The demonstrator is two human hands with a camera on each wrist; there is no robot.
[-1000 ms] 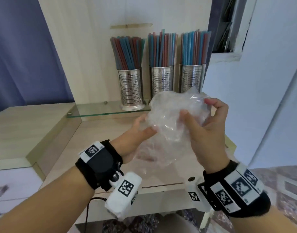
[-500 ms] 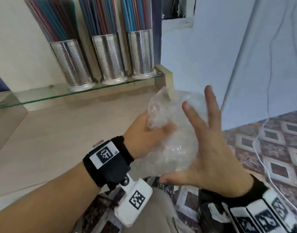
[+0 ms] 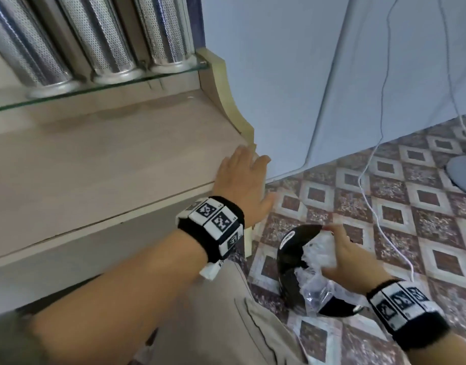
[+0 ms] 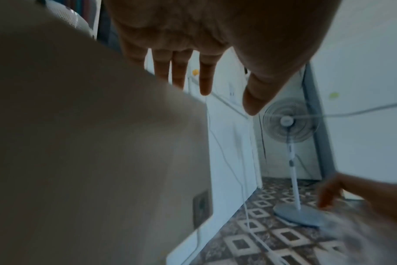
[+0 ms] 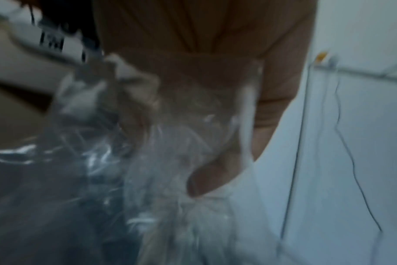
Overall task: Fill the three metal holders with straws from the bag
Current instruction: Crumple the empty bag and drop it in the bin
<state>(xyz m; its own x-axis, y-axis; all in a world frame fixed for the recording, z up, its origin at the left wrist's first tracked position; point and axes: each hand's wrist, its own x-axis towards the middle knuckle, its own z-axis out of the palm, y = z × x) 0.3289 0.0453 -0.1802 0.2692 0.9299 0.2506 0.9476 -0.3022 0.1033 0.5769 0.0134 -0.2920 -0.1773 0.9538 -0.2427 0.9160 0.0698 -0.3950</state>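
Three perforated metal holders (image 3: 103, 35) stand in a row on the glass shelf (image 3: 68, 93) at the top left; their tops are cut off by the frame. The crumpled, clear plastic bag (image 3: 319, 254) is low on the right, at the mouth of a black bin (image 3: 290, 256) on the floor. My right hand (image 3: 342, 256) grips the bag, and in the right wrist view its thumb curls round the plastic (image 5: 170, 161). My left hand (image 3: 242, 175) is open with fingers straight (image 4: 204, 77), holding nothing, at the right end of the wooden desk (image 3: 108, 167).
Patterned floor tiles lie right of the desk. A white cable (image 3: 369, 185) runs down the blue wall and across the floor. A standing fan (image 4: 286, 122) has its round base (image 3: 463, 175) at the far right. My trouser leg is at the bottom.
My view has swung down and to the right. The left hand let go of the bag and moved to the desk's right end. The right hand carried the bag down to the black bin.
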